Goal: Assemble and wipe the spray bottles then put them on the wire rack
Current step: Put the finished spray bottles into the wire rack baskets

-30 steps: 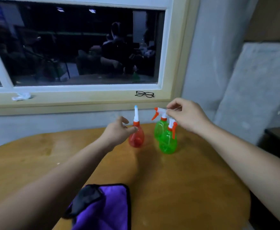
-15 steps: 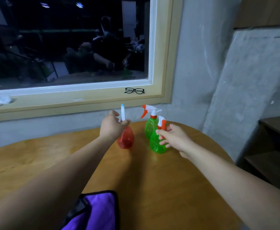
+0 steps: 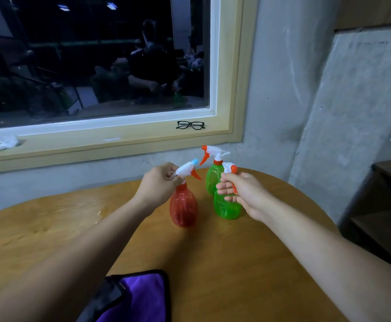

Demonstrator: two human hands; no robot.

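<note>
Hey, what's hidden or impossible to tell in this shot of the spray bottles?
Head view:
1. Front green bottle neck: covered by the right hand.
2. Red bottle sprayer's rear: hidden in the left hand.
3. Purple cloth: cut off by the bottom edge.
4. Wire rack: outside the frame.

A round wooden table (image 3: 236, 263) carries three spray bottles toward its far edge. A red bottle (image 3: 183, 209) leans a little to one side. A green bottle (image 3: 227, 209) stands just to its right, and a second green bottle (image 3: 212, 180) stands close behind that one, nearer the far edge. A purple cloth (image 3: 143, 298) with a dark border lies at the near edge, well apart from the bottles.
</note>
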